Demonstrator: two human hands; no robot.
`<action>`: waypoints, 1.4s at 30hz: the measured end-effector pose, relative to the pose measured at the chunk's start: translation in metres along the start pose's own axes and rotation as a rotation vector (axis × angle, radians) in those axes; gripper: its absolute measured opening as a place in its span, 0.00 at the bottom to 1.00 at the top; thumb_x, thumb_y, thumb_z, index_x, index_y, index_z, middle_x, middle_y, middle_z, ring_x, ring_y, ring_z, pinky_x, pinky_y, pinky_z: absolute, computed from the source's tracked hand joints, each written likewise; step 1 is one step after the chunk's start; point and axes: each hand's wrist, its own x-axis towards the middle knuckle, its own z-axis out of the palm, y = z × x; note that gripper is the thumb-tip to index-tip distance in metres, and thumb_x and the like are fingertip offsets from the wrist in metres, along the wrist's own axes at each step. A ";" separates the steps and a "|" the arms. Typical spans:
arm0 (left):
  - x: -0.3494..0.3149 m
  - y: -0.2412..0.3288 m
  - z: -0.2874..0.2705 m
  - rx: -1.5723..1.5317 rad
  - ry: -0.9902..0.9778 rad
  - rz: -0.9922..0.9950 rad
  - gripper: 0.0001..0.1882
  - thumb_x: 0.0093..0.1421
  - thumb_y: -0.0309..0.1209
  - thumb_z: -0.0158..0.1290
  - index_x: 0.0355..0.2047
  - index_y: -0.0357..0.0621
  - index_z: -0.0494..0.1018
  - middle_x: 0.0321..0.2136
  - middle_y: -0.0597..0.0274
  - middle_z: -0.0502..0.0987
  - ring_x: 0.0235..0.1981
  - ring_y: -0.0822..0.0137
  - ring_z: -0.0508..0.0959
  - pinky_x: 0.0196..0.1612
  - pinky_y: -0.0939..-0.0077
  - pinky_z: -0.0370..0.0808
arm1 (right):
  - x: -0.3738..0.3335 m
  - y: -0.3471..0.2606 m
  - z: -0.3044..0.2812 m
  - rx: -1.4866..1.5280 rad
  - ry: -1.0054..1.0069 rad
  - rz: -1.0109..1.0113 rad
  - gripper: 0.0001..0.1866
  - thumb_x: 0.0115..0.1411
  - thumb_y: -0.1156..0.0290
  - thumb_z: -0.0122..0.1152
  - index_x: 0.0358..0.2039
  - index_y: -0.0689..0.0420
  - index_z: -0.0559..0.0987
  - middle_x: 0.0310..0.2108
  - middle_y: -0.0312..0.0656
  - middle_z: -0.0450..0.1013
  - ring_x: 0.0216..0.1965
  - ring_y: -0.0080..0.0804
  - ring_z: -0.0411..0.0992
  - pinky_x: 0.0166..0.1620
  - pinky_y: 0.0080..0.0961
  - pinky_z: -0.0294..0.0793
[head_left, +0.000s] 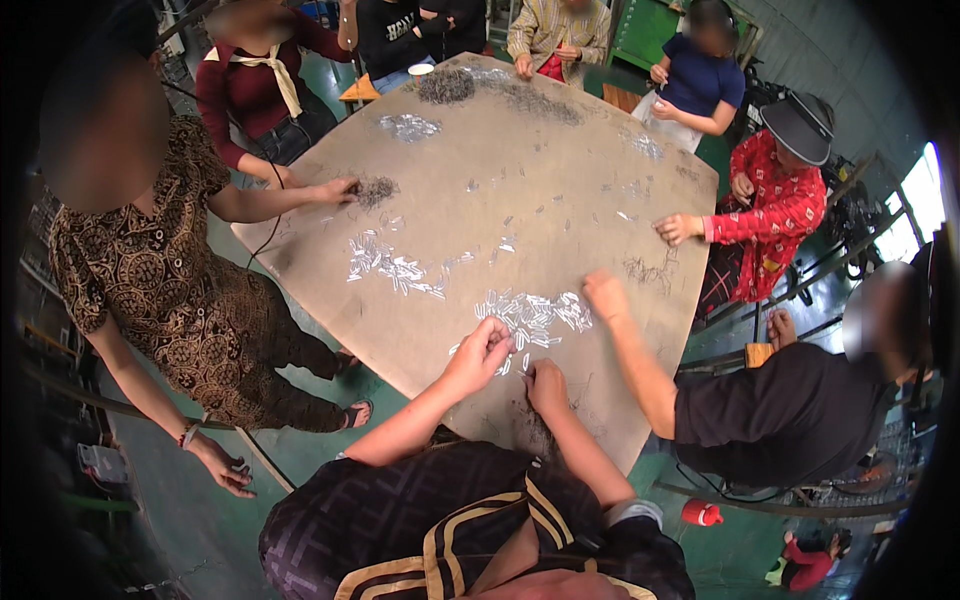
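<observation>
My left hand (pixel 482 352) is closed with its fingers curled over the near part of the table, beside a pile of small shiny elongated metal pieces (pixel 525 315). What its fingers hold is too small to make out. Just to the right, my right hand (pixel 547 388) is closed too, its fingertips close to a small silvery piece (pixel 526 363). Whether that piece is in its grip is unclear. Below this hand lies a dark heap of thin wire-like bits (pixel 535 430), partly covered by my forearm.
Several people stand or sit around the brown table (pixel 430 330). A neighbour's hand (pixel 603 292) reaches in at right beside the shiny pile. More shiny pieces (pixel 390 268) lie to the left, with dark heaps (pixel 445 86) at the far edge. A red container (pixel 702 513) stands lower right.
</observation>
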 end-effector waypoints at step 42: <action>0.030 -0.065 0.158 1.078 -0.526 0.495 0.06 0.43 0.28 0.53 0.20 0.41 0.78 0.27 0.50 0.77 0.28 0.55 0.78 0.28 0.66 0.76 | -0.012 -0.001 -0.169 0.414 0.580 0.179 0.06 0.59 0.78 0.55 0.35 0.68 0.76 0.27 0.42 0.76 0.29 0.25 0.76 0.34 0.20 0.76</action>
